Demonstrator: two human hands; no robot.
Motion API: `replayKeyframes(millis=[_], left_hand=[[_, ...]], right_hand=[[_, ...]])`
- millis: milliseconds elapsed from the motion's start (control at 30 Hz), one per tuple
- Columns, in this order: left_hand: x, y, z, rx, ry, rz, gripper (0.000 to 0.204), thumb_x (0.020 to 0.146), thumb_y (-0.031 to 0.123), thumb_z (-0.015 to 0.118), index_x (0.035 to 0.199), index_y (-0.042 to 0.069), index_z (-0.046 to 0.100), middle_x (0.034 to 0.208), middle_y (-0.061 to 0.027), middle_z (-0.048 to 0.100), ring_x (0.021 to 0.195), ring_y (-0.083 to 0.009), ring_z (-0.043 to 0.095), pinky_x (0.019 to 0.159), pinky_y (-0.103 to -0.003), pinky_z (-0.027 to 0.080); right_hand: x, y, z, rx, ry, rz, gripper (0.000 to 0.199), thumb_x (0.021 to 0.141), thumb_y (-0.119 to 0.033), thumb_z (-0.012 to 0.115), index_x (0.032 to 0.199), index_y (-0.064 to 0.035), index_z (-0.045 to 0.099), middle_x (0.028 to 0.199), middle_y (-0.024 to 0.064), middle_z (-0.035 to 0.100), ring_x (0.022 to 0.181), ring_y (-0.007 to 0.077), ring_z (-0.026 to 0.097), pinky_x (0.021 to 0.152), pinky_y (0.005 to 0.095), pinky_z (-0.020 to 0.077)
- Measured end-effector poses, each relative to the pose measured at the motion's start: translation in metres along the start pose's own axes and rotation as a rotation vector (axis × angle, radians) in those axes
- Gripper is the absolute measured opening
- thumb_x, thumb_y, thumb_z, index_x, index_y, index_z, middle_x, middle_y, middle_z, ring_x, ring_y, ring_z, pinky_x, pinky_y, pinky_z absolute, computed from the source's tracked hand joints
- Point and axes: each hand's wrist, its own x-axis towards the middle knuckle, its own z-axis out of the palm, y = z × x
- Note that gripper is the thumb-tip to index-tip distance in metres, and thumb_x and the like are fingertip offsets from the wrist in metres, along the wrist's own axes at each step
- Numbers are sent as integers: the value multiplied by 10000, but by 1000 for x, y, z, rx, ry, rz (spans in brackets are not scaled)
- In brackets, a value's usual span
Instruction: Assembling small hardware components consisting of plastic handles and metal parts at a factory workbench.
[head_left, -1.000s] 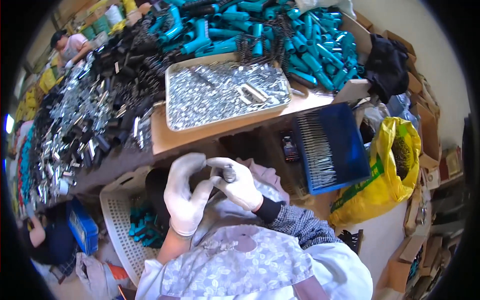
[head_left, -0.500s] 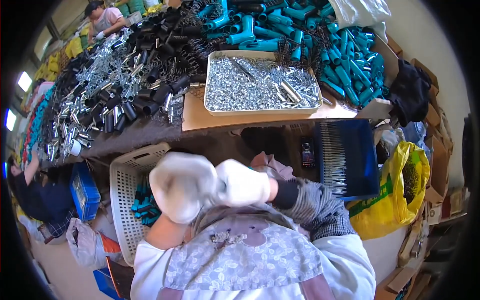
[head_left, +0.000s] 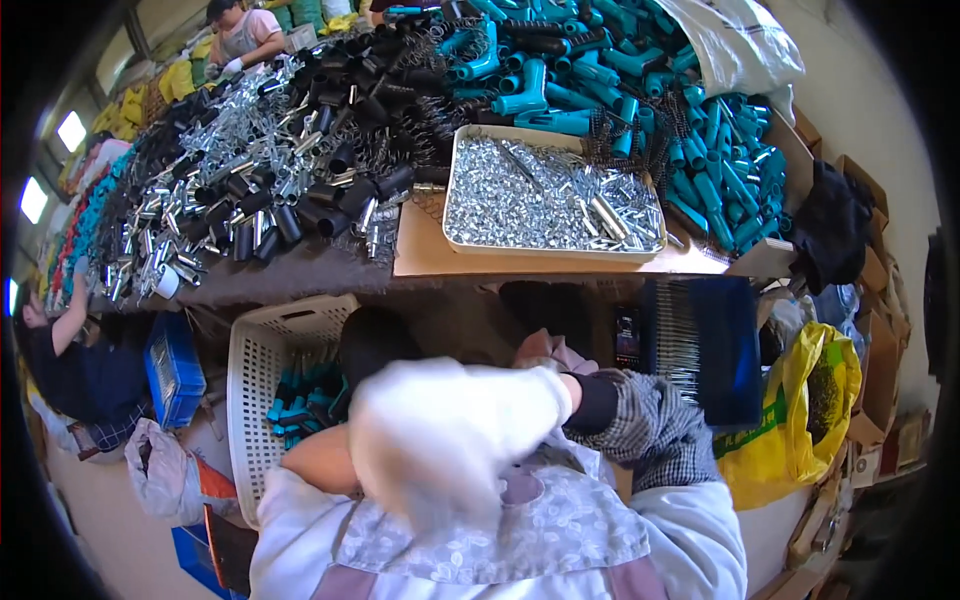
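Both of my hands wear white gloves and are together in front of my apron [head_left: 480, 560]. My left hand [head_left: 405, 430] is heavily smeared by motion, its fingers blurred. My right hand [head_left: 515, 400] overlaps it from the right, fingers hidden behind or merged with the left glove. Whether anything is held between them I cannot make out. Left of my hands stands a white perforated basket [head_left: 243, 400] with teal handle-like parts [head_left: 295, 412] inside. Beyond them, on the bench, lies a cream tray [head_left: 550, 252] full of small silvery metal pieces [head_left: 520, 205].
Teal plastic housings [head_left: 520, 90], black sleeves [head_left: 330, 190] and metal tubes [head_left: 190, 215] are heaped along the bench. A blue bin [head_left: 730, 350] of long thin rods and a yellow bag [head_left: 800, 430] stand right. Other people [head_left: 250, 35] work at the far left.
My hands have swung lower and closer together, the left glove moving right and down across the right. The bench and basket have shifted slightly right and down in the picture.
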Motion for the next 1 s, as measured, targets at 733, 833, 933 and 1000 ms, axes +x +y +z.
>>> replayKeyframes(millis=[733,833,933,1000], left_hand=[[25,2,13,513,448,358,577,903,349,763,1278,-33,548,1252,-175,581,1053,-255,625,902,-353,510],[17,-3,-3,833,481,-195,813,714,155,857,1437,32,505,1364,-184,586,1063,-240,692,914,-361,552],[2,-24,-26,1001,44,-457,820,746,299,843,1441,38,494,1194,-202,644,978,-335,681,910,-407,537],[-24,-60,-51,583,66,-429,771,755,289,837,1406,22,522,1116,-207,649,999,-357,652,943,-392,510]], right_hand=[[-19,-1,-2,-249,758,516,197,850,-102,704,1039,-50,729,841,136,714,744,283,692,674,372,545],[-31,1,-10,394,1058,601,215,966,-156,642,1067,30,679,713,52,619,612,145,579,603,320,500],[-48,39,-9,987,1342,266,270,1004,-245,648,1150,-26,586,712,1,479,639,147,499,685,373,480],[-53,62,-7,1050,1477,347,284,1014,-246,643,1174,-21,575,717,-4,471,614,139,478,663,375,472]])
